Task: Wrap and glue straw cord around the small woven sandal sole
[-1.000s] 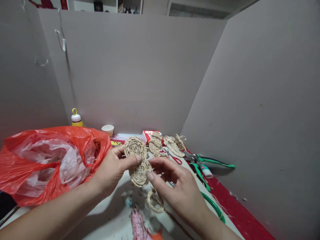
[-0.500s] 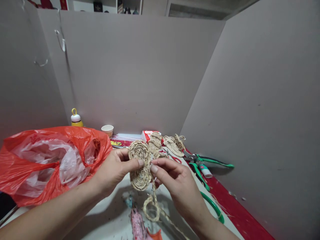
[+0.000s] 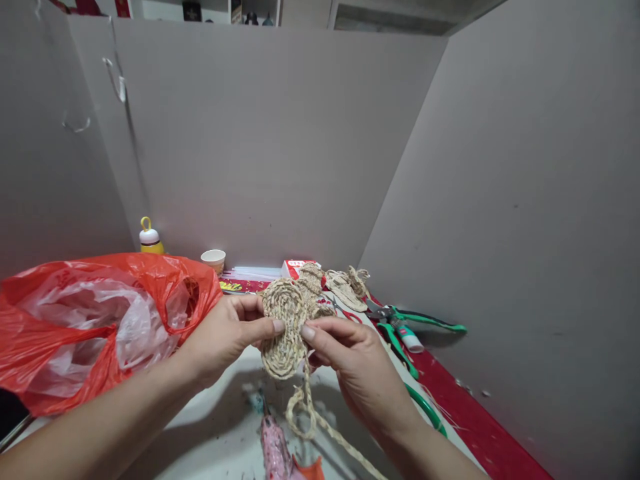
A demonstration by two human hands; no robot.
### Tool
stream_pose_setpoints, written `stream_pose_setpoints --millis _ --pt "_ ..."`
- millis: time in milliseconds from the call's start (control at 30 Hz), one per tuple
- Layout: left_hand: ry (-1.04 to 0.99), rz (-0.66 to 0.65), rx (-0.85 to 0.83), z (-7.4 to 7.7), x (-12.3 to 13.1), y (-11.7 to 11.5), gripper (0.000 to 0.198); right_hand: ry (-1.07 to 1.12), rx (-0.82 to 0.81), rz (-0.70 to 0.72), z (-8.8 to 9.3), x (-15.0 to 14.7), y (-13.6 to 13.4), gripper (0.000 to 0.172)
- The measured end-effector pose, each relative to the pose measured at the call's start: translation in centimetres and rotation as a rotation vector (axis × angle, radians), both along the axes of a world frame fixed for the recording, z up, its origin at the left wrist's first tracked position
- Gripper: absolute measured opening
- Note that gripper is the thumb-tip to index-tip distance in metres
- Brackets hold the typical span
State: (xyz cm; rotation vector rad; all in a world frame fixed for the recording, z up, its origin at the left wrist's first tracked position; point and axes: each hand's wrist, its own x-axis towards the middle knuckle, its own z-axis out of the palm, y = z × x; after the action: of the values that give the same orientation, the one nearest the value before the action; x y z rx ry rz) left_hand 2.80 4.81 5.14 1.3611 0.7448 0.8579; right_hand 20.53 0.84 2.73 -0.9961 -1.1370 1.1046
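Observation:
A coiled straw piece [image 3: 284, 333], shaped like a figure eight, is held upright over the table. My left hand [image 3: 230, 337] grips its left edge, thumb on the front face. On the right edge, my right hand [image 3: 350, 353] pinches the piece between thumb and fingers. A braided straw cord [image 3: 340, 441] hangs from its lower right side, loops once and runs down to the right. Below the piece lies a pink glue gun [image 3: 275, 447], its nozzle pointing away from me. The fingers behind the piece are mostly hidden.
A red plastic bag [image 3: 115, 267] fills the left side. Behind are a yellow bottle [image 3: 151, 241], a paper cup [image 3: 214, 260] and more woven straw pieces [image 3: 345, 288]. Red scissors [image 3: 350, 315], green-handled shears [image 3: 425, 320] and a green ring [image 3: 427, 408] lie right. Grey panels surround the table [image 3: 215, 433].
The coiled piece has turned slightly and shows its front face more squarely. My right fingers have shifted a little along its edge, and the cord's loop looks narrower.

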Motion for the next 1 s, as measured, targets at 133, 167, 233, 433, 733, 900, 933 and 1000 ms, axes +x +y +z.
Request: stream_pose_setpoints --millis 133,167,233,433,733,900,933,1000 --pt "-0.005 -0.007 -0.018 -0.1 0.1 -0.1 0.02 -0.062 0.002 -0.015 0.7 -0.2 -0.5 0.009" --pt "-0.013 -0.009 -0.02 -0.1 0.1 -0.2 0.02 -0.073 0.001 -0.023 0.7 -0.3 -0.6 0.009" --pt "-0.022 -0.004 -0.014 -0.1 0.2 -0.4 0.019 -0.089 -0.005 -0.036 0.8 -0.4 -0.8 0.012" --pt "-0.037 0.047 -0.01 0.1 0.5 -0.9 0.019 -0.052 -0.043 0.024 0.8 -0.2 -0.9 0.02" --pt "-0.198 0.133 -0.056 0.0 0.7 -0.9 0.022 0.108 -0.056 0.111 1.3 0.7 -0.8 0.039" --pt "-0.262 0.188 -0.028 -0.3 0.6 -0.4 0.025 -0.024 -0.018 -0.124 0.5 0.4 -0.3 0.043" --pt "-0.265 0.209 -0.016 -0.3 0.6 -0.3 0.025 -0.022 -0.009 -0.133 0.5 0.4 -0.3 0.042" --pt "-0.258 0.241 0.008 -0.2 0.5 -0.3 0.023 -0.013 -0.01 -0.12 0.5 0.4 -0.2 0.042"
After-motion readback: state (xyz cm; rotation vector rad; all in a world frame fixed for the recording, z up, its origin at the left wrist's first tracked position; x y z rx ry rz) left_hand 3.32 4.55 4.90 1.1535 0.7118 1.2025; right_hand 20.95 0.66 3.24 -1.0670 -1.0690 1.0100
